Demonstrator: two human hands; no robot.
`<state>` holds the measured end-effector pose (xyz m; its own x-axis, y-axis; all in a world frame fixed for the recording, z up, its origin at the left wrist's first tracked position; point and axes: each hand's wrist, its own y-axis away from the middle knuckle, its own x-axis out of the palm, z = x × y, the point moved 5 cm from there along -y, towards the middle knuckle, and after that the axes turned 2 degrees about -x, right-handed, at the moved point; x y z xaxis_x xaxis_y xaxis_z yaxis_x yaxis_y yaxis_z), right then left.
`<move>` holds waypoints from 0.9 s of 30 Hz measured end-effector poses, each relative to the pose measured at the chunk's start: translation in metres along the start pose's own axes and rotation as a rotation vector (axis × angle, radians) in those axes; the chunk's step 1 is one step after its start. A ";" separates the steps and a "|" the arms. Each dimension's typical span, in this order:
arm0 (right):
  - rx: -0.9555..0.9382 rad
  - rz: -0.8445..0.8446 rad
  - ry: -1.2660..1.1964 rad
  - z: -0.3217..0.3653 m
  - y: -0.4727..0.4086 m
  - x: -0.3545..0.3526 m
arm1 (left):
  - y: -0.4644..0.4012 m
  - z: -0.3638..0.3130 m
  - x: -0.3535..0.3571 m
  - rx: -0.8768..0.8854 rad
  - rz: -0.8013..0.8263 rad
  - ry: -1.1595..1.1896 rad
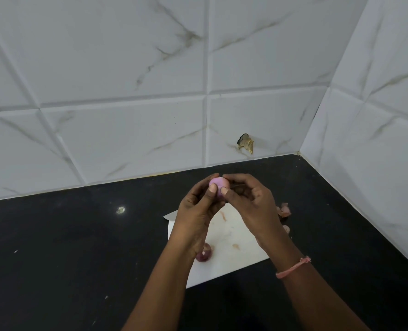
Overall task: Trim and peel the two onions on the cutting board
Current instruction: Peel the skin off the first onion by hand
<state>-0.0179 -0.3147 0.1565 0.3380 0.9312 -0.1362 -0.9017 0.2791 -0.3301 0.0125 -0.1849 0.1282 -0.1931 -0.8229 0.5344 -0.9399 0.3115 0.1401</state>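
A small pale pink onion [218, 185] is held up above the white cutting board [231, 256], pinched between the fingertips of both hands. My left hand [197, 211] grips it from the left with the thumb on its front. My right hand [248, 199] grips it from the right, thumb against it too. A second onion [204, 254], darker purple, lies on the board's left edge, partly hidden behind my left wrist. A knife blade tip [170, 215] pokes out at the board's far left corner; the rest is hidden by my left hand.
Pink onion peels [284, 210] lie on the black countertop [79, 247] right of the board. White marble-look tiled walls [150, 91] close off the back and right side. A damaged spot [245, 143] marks the back wall.
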 end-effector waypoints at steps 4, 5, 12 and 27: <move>-0.103 -0.076 0.138 0.006 0.002 -0.003 | 0.001 -0.001 -0.001 0.022 0.002 -0.073; -0.124 -0.087 0.159 0.008 0.003 -0.003 | 0.001 -0.001 -0.001 0.029 0.005 -0.084; -0.115 -0.137 0.220 0.009 0.003 -0.010 | 0.001 -0.004 -0.002 0.054 0.009 -0.134; -0.144 -0.107 0.191 0.014 0.005 -0.008 | 0.001 -0.006 -0.004 0.053 -0.007 -0.174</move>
<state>-0.0286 -0.3175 0.1694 0.4866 0.8332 -0.2628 -0.8151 0.3248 -0.4797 0.0136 -0.1787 0.1309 -0.2284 -0.8960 0.3808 -0.9540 0.2841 0.0963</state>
